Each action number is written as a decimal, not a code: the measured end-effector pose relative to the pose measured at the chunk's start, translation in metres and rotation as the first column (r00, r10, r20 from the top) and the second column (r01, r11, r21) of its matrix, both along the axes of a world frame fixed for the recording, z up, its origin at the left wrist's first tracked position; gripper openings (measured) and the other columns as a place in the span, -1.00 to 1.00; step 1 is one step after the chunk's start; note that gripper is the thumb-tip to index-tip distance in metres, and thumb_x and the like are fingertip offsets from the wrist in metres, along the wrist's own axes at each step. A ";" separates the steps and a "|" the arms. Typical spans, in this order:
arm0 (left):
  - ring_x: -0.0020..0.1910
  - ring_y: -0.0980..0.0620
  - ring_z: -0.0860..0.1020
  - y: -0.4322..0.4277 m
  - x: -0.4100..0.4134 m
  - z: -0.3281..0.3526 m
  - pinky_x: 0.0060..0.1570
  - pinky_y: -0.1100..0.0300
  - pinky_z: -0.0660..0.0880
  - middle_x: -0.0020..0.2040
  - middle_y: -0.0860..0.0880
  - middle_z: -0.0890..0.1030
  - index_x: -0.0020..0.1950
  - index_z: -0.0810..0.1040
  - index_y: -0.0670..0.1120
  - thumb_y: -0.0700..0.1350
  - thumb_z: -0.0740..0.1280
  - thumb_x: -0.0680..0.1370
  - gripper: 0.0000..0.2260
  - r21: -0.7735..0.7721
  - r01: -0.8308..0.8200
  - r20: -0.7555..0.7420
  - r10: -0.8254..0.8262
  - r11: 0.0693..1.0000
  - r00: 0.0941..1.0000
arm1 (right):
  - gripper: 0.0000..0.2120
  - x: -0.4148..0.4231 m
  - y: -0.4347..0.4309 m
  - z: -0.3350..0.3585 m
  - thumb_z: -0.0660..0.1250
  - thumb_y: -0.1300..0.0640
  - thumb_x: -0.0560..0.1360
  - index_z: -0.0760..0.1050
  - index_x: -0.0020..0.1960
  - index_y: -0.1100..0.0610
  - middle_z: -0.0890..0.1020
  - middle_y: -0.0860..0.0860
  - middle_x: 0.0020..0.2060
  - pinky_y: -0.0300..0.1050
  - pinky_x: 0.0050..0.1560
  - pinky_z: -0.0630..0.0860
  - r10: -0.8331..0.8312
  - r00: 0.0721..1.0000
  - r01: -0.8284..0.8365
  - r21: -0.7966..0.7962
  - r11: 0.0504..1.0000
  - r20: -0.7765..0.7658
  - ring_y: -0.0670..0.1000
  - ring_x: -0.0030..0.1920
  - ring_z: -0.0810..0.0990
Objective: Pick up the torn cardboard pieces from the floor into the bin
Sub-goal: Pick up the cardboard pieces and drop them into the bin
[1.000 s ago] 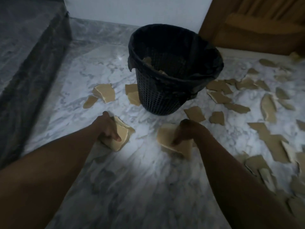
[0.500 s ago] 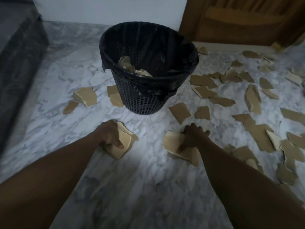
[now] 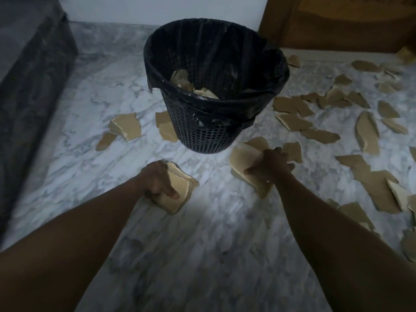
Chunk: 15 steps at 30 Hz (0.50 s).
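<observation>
Tan, torn cardboard in a left stack (image 3: 180,190) is being gripped by the left hand (image 3: 157,180) before the black mesh plastic bin (image 3: 202,134); a right stack (image 3: 244,158), nearer the bin, is being clutched by the right hand (image 3: 273,166).

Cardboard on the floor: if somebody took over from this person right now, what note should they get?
Left hand grips a small cardboard stack, low in front of the bin.
Right hand grips a second stack, near the bin's base.
Done: a few scraps already lie in the bin.
Left: drop both stacks in, then gather the few pieces left of the bin and the many pieces scattered to its right on the marble floor.
</observation>
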<state>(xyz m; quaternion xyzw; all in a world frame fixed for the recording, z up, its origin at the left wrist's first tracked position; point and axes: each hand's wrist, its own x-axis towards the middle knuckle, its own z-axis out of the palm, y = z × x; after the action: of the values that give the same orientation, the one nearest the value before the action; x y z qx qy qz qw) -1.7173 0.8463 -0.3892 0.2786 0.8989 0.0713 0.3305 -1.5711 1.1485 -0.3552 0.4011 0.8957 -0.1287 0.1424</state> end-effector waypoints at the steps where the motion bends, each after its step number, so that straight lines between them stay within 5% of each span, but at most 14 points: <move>1: 0.29 -0.04 0.45 -0.003 0.000 0.000 0.29 0.09 0.39 0.24 -0.07 0.56 -0.06 0.75 -0.08 0.43 0.50 -0.07 -0.22 0.031 -0.011 0.006 0.010 0.999 1.000 | -0.07 -0.006 0.000 -0.001 0.54 -0.28 0.25 0.31 0.43 0.16 0.35 0.15 0.27 0.28 0.27 0.34 0.013 1.000 -0.012 0.059 0.998 -0.019 0.27 0.34 0.32; 6: 0.18 -0.09 0.49 -0.005 -0.007 -0.010 0.17 0.10 0.44 0.14 -0.14 0.59 0.06 0.66 -0.22 0.62 0.28 -0.19 0.14 0.124 0.008 -0.094 0.004 0.992 0.996 | -0.13 -0.029 0.013 -0.003 0.57 -0.20 0.28 0.31 0.47 0.04 0.40 0.08 0.36 0.27 0.27 0.40 0.179 0.983 -0.181 -0.054 0.982 -0.042 0.23 0.35 0.37; 11: 0.47 -0.25 0.07 0.015 -0.028 0.010 0.24 -0.24 0.34 0.57 -0.04 -0.14 0.44 0.37 -0.08 0.44 0.53 0.00 0.12 0.050 0.058 -0.340 -0.037 0.997 0.940 | -0.19 -0.027 0.017 -0.008 0.57 -0.16 0.33 0.36 0.46 0.08 0.60 0.15 0.21 0.06 0.19 0.47 0.148 0.984 -0.162 -0.149 0.976 -0.098 0.21 0.22 0.57; 15: 0.54 -0.26 -0.27 0.034 -0.065 0.022 0.44 -0.35 -0.05 0.61 -0.08 -0.20 0.40 0.47 -0.14 0.38 0.56 0.09 0.01 -0.034 0.151 -0.296 -0.155 0.988 0.943 | -0.15 -0.028 0.017 -0.023 0.50 -0.34 0.24 0.44 0.36 0.12 0.64 0.10 0.05 -0.05 -0.05 0.47 0.142 0.989 -0.143 -0.027 0.989 -0.026 0.15 0.07 0.63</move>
<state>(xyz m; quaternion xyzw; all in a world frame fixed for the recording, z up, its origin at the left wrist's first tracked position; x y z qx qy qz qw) -1.7827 0.8802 -0.3668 0.3532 0.9144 -0.0023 0.1975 -1.5987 1.1656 -0.3786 0.3323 0.9218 -0.1359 0.1465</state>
